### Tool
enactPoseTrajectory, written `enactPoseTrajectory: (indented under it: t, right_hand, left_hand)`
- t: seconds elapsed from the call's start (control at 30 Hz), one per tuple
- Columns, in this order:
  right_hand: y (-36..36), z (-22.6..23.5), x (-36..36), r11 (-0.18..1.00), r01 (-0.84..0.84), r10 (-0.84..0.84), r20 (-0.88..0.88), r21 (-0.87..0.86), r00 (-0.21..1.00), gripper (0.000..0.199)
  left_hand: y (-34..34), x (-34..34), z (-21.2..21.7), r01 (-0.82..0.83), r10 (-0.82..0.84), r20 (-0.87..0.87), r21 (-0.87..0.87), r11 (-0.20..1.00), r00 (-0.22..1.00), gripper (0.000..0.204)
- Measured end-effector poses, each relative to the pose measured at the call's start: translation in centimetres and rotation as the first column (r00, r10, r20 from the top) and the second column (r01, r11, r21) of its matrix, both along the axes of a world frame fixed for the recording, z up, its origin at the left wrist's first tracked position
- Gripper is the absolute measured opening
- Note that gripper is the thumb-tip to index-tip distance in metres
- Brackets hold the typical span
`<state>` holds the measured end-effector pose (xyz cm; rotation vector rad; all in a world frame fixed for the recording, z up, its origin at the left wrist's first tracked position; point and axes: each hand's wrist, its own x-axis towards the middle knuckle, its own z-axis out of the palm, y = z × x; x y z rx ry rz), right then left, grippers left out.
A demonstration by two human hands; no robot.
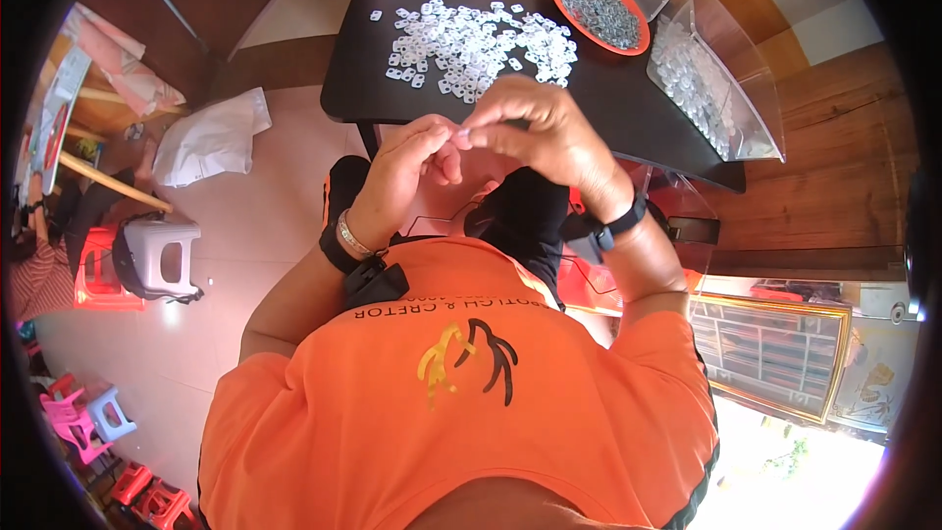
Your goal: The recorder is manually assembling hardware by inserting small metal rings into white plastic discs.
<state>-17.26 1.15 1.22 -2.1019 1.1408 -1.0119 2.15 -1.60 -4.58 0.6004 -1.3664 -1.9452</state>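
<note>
Both hands meet in front of my chest, just off the near edge of the black table [365, 69]. The fingers of my left hand [417, 152] are curled, thumb and forefinger pinched together. Against them press the thumb and forefinger of my right hand [545, 128], also in a pinch. Whatever lies between the fingertips is too small to make out. Beyond the hands spreads a loose pile of small white plastic pieces with dark holes [456, 44]. An orange-rimmed plate [643, 37] full of small grey metal parts stands to the right of the pile.
On the table's right side, a clear plastic bin [765, 132] holds many clear pieces. A wooden cabinet [834, 137] stands close on the right. Leftward are a white sack [211, 142] on the floor, a grey stool [162, 245] and another person's striped sleeve [47, 280].
</note>
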Motion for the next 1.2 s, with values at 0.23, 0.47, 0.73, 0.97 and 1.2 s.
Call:
enactPoseTrajectory:
  t: [0.23, 0.47, 0.73, 0.97, 1.2]
  right_hand:
    - [2.1, -2.0, 0.2, 0.992, 0.097, -0.108, 0.149, 0.079, 0.983, 0.010]
    - [2.9, -2.3, 1.0, 0.965, 0.227, -0.224, 0.037, -0.130, 0.974, 0.020]
    - [2.8, -1.6, 0.8, 0.971, 0.204, -0.209, -0.031, -0.123, 0.977, 0.021]
    - [-5.7, 0.6, -10.0, 0.728, 0.520, -0.645, -0.190, -0.446, 0.740, 0.018]
    - [-12.7, -1.4, -20.7, 0.703, 0.609, -0.602, -0.763, -0.367, 0.235, 0.024]
  left_hand:
    - [0.6, -1.3, -0.9, 0.094, -0.089, -0.056, 0.087, 0.992, 0.994, 0.025]
    - [0.7, -1.5, -0.8, 0.057, -0.046, -0.084, 0.137, 0.989, 0.995, 0.017]
    - [0.7, -1.6, -0.4, 0.040, -0.039, -0.015, 0.069, 0.997, 0.999, 0.017]
    - [0.5, -0.7, -0.2, -0.026, 0.027, 0.025, -0.041, 0.999, 0.999, 0.016]
    - [0.8, 0.4, 0.0, -0.059, 0.060, 0.028, -0.040, 0.997, 0.998, 0.020]
